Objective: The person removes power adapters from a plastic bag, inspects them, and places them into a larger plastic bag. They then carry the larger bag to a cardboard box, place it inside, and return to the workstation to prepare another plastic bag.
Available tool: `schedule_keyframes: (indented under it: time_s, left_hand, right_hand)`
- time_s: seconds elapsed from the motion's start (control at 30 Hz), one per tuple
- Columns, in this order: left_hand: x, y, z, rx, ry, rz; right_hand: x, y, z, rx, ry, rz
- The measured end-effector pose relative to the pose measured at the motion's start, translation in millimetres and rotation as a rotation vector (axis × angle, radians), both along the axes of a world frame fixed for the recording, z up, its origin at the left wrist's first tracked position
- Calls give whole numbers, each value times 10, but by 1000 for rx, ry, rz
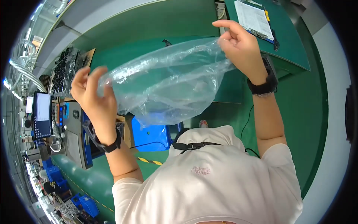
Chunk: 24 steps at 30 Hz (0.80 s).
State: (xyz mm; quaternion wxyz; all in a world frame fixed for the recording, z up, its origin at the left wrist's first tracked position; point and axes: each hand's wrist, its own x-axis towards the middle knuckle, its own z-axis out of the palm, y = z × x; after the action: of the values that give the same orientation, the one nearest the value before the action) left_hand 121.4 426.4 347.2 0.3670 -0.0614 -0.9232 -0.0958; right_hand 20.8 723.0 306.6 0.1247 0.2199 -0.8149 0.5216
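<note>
A large clear plastic bag (175, 82) is stretched between my two hands, its lower part sagging over a blue stool. My right hand (240, 46) pinches the bag's right end, with the index finger pointing out to the left. At the bag's left end is my left hand (95, 95), fingers bent and somewhat blurred, thumb against the plastic. Its exact grip on the film is hard to make out. Through the bag I see the green work table (123, 46). Dark straps with small devices circle both wrists.
Beyond the bag, a small black object (166, 43) lies on the table. Papers on a clipboard (253, 20) rest at the far right. Packed black parts (65, 71) stand at left, near a screen (43, 112). The blue stool (149, 136) stands below the bag.
</note>
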Motion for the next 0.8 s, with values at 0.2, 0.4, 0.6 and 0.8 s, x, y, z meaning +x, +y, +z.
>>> schedule_keyframes:
  time_s: [0.2,0.4,0.6,0.8]
  left_hand:
    - [-242,406,34,76,140,-448]
    - [-662,522,-264,39,-69,-652]
    - [-1354,321,-854,54,-606,-720]
    - [-1928,-791,-973,-419,-777,-276]
  right_hand:
    - [-145,48,130,-232,-15,-28]
    - [-589,-155,26,-497,-68,214]
    - [-1381,-587,-382,-764,-383,438]
    - [-1965,-924,-338,-551,-347,134]
